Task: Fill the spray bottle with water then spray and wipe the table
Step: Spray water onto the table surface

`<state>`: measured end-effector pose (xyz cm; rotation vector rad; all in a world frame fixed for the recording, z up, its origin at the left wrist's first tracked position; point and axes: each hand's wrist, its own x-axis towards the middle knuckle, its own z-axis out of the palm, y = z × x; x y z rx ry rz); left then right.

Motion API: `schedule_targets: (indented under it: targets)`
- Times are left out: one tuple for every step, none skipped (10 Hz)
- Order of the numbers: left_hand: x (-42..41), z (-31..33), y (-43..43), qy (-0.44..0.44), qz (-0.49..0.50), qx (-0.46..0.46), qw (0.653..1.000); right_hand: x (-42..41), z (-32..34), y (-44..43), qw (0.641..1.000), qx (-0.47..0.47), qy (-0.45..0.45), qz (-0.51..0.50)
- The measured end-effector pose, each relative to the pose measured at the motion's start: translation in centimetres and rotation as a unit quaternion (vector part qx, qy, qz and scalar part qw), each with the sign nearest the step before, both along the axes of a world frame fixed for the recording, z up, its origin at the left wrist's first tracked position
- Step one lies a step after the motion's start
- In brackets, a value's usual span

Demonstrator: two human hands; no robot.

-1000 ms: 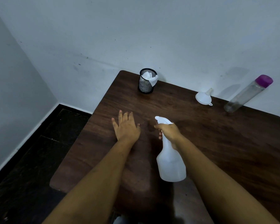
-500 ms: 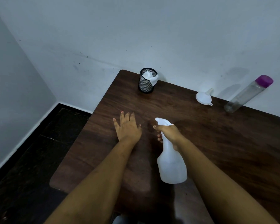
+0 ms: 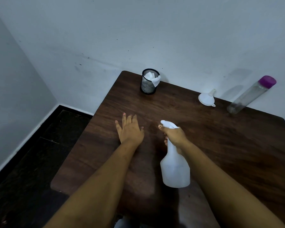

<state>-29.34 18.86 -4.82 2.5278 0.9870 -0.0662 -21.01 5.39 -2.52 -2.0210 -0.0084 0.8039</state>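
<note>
the right hand (image 3: 174,135) grips the neck of the spray bottle (image 3: 175,170), fingers curled round it just under the white spray head, whose nozzle points forward and a little toward the left hand (image 3: 130,130). the bottle is tilted, its wide base toward the person and its head away; its side is plain milky white, and i cannot tell how much water is inside or if the base touches the table (image 3: 220,137). the left hand lies flat on the dark wood table, palm down, fingers straight and a little spread, just beside the right hand but not touching it or the bottle. far ahead of the left hand, at the back edge, stands a black mesh cup (image 3: 147,83) with a white tissue (image 3: 153,78) in it. ahead and to the right of the right hand a white funnel (image 3: 206,98) rests mouth down, spout up. further right stands a clear bottle (image 3: 247,96) with a purple cap (image 3: 267,80), close to the wall (image 3: 171,38), its side clear and plain.
</note>
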Motion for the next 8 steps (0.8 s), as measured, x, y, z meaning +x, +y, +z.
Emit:
schedule_targets:
  targets:
    - [0.0,0.1,-0.2,-0.001,-0.002,0.001,1.000,-0.1,0.7,-0.3,0.999,-0.004,0.045,-0.005]
    - [0.0,0.2,-0.3,-0.003,-0.001,0.002,1.000,-0.1,0.9,-0.7,0.994,0.008,0.104,0.021]
    - [0.0,0.2,-0.2,0.002,0.000,0.004,1.000,-0.1,0.7,-1.2,0.990,0.007,0.140,0.033]
    - [0.0,0.1,-0.3,0.006,0.001,0.002,1.000,-0.2,0.5,-1.5,0.989,0.014,0.147,0.023]
    - [0.0,0.1,-0.5,0.004,0.001,0.000,1.000,-0.3,0.5,-1.5,0.988,0.012,0.154,0.027]
    - [0.1,0.1,-0.6,0.000,0.000,-0.002,1.000,-0.5,0.7,-1.4,0.989,0.017,0.146,0.028]
    - [0.0,0.2,-0.8,-0.008,0.000,-0.006,1.000,-0.9,0.5,-1.2,0.995,0.016,0.095,-0.004]
    - [-0.1,0.2,-0.7,-0.009,0.003,-0.008,1.000,-0.9,0.1,-1.1,0.999,-0.006,0.049,-0.019]
